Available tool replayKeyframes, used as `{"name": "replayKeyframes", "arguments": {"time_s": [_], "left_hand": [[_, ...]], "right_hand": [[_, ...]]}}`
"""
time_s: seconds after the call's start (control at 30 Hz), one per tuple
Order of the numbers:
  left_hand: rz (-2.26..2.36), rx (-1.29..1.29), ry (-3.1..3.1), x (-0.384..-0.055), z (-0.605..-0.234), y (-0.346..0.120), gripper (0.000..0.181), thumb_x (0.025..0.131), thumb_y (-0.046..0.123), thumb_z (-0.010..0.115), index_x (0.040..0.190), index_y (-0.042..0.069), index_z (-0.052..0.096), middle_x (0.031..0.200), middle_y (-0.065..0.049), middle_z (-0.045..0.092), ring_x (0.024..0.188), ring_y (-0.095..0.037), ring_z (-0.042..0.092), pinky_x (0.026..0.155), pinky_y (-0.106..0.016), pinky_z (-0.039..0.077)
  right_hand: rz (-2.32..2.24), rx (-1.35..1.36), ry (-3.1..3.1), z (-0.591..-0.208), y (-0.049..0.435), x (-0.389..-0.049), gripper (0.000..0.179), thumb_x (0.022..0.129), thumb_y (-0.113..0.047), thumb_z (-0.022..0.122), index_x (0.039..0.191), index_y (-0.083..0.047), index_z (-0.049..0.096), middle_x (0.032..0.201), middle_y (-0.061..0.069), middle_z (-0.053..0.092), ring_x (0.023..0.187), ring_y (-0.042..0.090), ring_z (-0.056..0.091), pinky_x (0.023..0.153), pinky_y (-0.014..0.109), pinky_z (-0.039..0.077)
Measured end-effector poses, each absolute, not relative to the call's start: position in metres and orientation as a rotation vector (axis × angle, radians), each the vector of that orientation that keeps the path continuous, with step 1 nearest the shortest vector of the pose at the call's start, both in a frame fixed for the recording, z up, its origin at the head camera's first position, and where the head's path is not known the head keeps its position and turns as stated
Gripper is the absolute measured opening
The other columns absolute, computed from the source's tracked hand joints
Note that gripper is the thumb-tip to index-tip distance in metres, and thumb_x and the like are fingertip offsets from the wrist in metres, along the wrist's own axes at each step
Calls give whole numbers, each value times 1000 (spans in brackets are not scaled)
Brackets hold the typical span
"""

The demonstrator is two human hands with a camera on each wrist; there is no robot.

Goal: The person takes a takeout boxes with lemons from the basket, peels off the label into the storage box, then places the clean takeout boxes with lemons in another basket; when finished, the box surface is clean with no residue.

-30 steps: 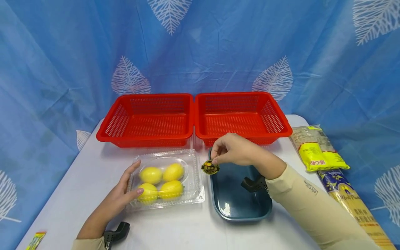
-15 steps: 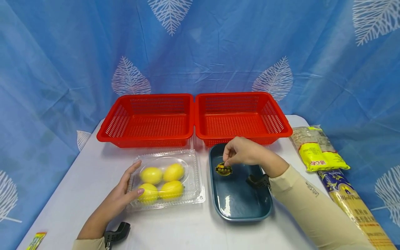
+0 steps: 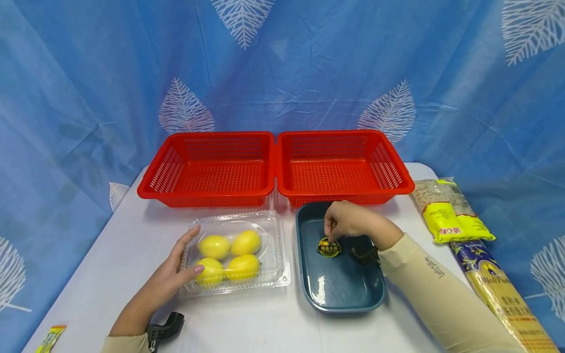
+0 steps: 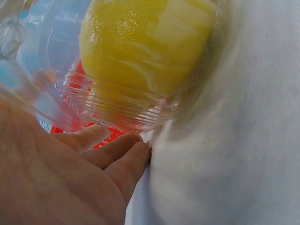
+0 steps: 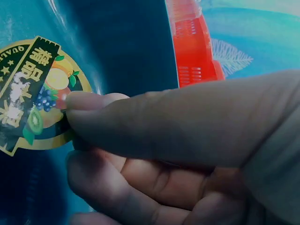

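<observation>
In the head view my right hand (image 3: 350,223) pinches a round black-and-gold sticker (image 3: 329,249) inside the dark blue tray (image 3: 328,289). The right wrist view shows thumb and forefinger on the edge of this sticker (image 5: 37,101), which has fruit pictures and writing. My left hand (image 3: 169,269) rests against the left side of a clear plastic clamshell box (image 3: 271,245), its thumb on the box and its fingers fairly straight. Several lemons (image 3: 244,242) lie inside the box. A lemon (image 4: 145,42) shows through the plastic above the left fingers in the left wrist view.
Two red baskets (image 3: 216,202) (image 3: 344,200) stand side by side behind the box and tray. At the right lie a yellow-and-clear food bag (image 3: 454,211) and a long pasta packet (image 3: 503,289). A small yellow packet (image 3: 51,338) lies at the front left.
My right hand has carried the sticker from the tray's left rim rightward and down into the tray. The left hand and the clamshell box have stayed in place.
</observation>
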State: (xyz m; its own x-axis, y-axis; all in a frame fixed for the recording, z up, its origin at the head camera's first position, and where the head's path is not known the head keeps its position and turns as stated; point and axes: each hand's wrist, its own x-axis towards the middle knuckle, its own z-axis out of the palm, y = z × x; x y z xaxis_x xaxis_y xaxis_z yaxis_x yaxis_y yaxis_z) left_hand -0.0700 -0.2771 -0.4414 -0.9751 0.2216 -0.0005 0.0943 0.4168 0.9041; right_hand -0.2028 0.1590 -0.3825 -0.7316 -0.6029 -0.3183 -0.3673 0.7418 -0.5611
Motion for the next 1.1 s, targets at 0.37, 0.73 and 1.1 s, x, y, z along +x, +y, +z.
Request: {"name": "replayKeyframes", "arguments": {"time_s": [0.37,0.73,1.1], "left_hand": [[1612,262,2523,-70,-439,-276,87,98,25,68,169,22,18,174,-12,8,156,-44,-5,107,-86,5],[1625,303,2515,-68,-438,-277,87,99,23,67,169,21,17,174,-14,7,156,-43,-6,109,-84,2],[1638,314,2519,-68,-440,-277,86,98,22,68,169,20,18,174,-14,8,156,-44,-5,109,-84,2]], "right_hand": [[-647,-711,2529,-379,159,-197,14,84,-1,87,93,-5,78,84,-2,71,77,15,66,75,35,60],[-945,-655,2571,-375,178,-191,21,92,-13,82,109,-1,79,95,2,75,83,24,71,74,38,62],[-1610,-383,2403,-382,195,-188,34,100,-17,75,122,9,70,108,24,74,95,42,74,89,43,60]]}}
